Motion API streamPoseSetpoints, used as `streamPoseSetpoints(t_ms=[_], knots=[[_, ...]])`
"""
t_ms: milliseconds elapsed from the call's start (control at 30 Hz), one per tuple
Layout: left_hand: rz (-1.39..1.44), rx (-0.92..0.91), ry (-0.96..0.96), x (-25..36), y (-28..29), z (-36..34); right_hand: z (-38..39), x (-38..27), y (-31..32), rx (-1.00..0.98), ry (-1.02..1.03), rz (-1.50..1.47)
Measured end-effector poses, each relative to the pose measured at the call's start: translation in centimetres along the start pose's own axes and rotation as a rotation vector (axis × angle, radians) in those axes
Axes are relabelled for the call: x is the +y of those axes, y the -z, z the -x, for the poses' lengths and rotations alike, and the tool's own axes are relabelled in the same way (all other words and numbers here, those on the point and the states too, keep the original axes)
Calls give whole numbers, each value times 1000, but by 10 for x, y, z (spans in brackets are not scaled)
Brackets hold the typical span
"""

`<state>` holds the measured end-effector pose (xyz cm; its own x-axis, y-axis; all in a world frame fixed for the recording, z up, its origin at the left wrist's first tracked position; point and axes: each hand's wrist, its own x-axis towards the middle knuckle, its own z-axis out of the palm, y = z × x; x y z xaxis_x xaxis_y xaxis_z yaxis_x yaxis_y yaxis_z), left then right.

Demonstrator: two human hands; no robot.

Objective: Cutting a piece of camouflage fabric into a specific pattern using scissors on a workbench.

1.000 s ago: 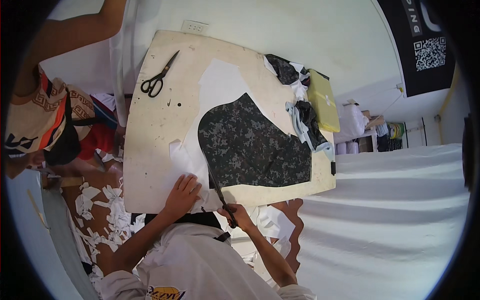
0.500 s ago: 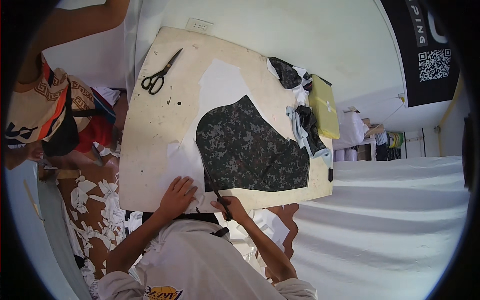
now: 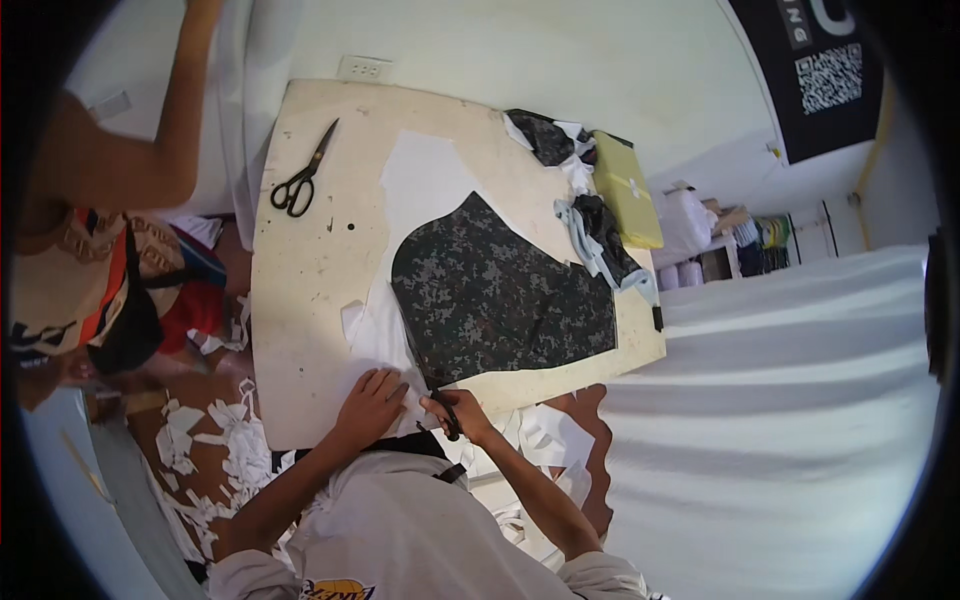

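Dark grey-green digital camo fabric [image 3: 505,290], a smooth flat panel with a peaked top, one bulging curved side and straighter edges on the right, sits mid-counter, running down toward the near edge. Under and beside it there's a white sheet [image 3: 425,180] (paper or cloth, can't tell), flat up top and rumpled by the left hand [image 3: 372,405]. That hand's fingers are laid out over the white stuff, slightly spread, not pinching anything I can see. Right hand [image 3: 462,412] has its fingers curled around the handles of some black shears [image 3: 435,392] at the panel's lower left corner; dark on dark, so no clue how wide the blades are.

Counter [image 3: 310,280] is pale, scuffed board. Second pair of scissors [image 3: 305,175] lies far left, well clear. Far right: a camo bundle [image 3: 540,135], a yellow wrapped block [image 3: 626,190] and a black and light-blue cloth heap [image 3: 603,240] close to the panel. The panel itself looks pretty flat, with a few faint creases lower down.
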<state>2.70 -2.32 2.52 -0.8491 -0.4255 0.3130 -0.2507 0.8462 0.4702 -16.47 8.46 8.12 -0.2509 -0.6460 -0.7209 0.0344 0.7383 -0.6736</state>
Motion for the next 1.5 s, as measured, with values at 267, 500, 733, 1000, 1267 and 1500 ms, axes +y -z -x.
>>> streamPoseSetpoints(t_ms=[267, 500, 733, 1000, 1267, 1500], knots=[[25, -41, -168, -23, 19, 0, 2, -6, -33, 30, -26, -131], [38, -29, -179, -52, 37, 11, -19, -18, -68, 198, -21, -135], [103, -71, -234, -65, 53, 25, -22, -37, -96, 241, -30, -232], [178, -108, -267, -76, 55, 31, -39, -59, -122, 275, -52, -270], [152, -225, -307, -90, 72, 48, -50, -75, -143, 313, -62, -467], [160, -327, -380, -108, 92, 63, -54, -83, -167, 374, -67, -448]])
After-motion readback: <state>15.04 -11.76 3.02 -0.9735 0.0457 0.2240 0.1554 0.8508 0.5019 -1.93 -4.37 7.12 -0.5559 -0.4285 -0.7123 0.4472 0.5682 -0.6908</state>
